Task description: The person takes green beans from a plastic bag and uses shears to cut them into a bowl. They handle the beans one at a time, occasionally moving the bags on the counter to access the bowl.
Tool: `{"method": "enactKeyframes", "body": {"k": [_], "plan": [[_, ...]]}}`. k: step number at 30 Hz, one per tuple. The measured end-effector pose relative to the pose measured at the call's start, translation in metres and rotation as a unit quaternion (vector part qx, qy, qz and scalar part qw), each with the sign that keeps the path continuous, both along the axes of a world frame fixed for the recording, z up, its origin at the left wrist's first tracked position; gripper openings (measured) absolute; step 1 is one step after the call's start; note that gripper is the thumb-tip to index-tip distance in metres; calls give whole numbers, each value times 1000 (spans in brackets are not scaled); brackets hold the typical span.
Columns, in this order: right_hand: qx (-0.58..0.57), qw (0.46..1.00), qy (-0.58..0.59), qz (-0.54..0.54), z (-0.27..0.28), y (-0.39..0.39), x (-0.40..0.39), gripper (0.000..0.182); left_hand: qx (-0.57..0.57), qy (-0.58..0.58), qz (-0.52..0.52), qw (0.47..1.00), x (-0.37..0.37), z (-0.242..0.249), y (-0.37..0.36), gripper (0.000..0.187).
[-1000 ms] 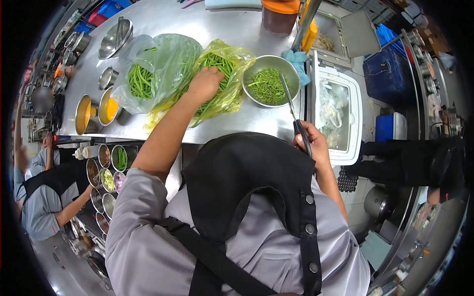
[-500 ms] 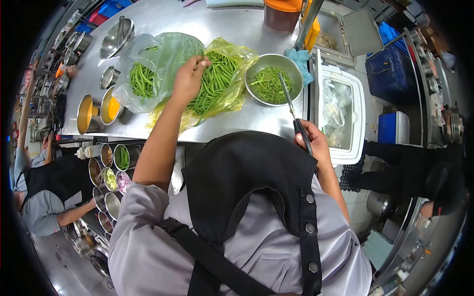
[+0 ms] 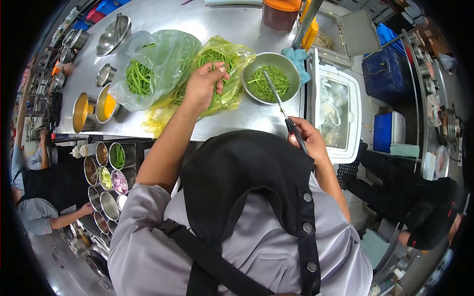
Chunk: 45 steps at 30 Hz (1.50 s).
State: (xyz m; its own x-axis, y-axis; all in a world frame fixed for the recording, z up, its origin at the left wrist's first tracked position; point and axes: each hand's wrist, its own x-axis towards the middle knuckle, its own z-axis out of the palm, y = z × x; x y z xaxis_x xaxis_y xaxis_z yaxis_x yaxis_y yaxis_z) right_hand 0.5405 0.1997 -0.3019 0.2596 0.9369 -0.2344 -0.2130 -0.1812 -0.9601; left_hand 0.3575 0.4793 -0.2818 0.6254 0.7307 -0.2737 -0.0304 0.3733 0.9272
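Note:
My left hand is over the green beans in the open yellow plastic bag, its fingers curled together; what they pinch is too small to tell. My right hand is closed round the black handles of the scissors. The blades point up and left, over the rim of a steel bowl. Cut green bean pieces lie in that bowl. Left of the yellow bag, a clear plastic bag holds more long green beans.
Steel containers with orange contents and an empty steel bowl stand at the left. An orange-lidded tub is at the back. A white cooler adjoins the table. Co-workers stand at both sides.
My left hand has moved right, from between the bags to over the yellow bag's beans. My right hand still holds the scissors. The co-worker at the right has shifted.

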Motion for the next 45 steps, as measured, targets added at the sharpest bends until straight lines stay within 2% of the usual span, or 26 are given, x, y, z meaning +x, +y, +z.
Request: {"method": "enactKeyframes", "body": {"k": [11,36,39,41,45], "plan": [[22,1000,-14,13,5,1,-2,55,16,34,-79,996,15,-1,-39,22],[16,1000,-16,13,1,1,-2,55,31,81,-48,995,26,1,-58,23],[7,1000,-16,7,-2,2,-3,54,35,85,-53,994,26,2,-59,24],[-40,999,-10,-14,-4,3,-4,54,35,85,-56,994,26,1,-60,24],[-18,1000,-13,-16,-2,2,-3,53,35,87,-64,994,25,0,-57,25]]}}
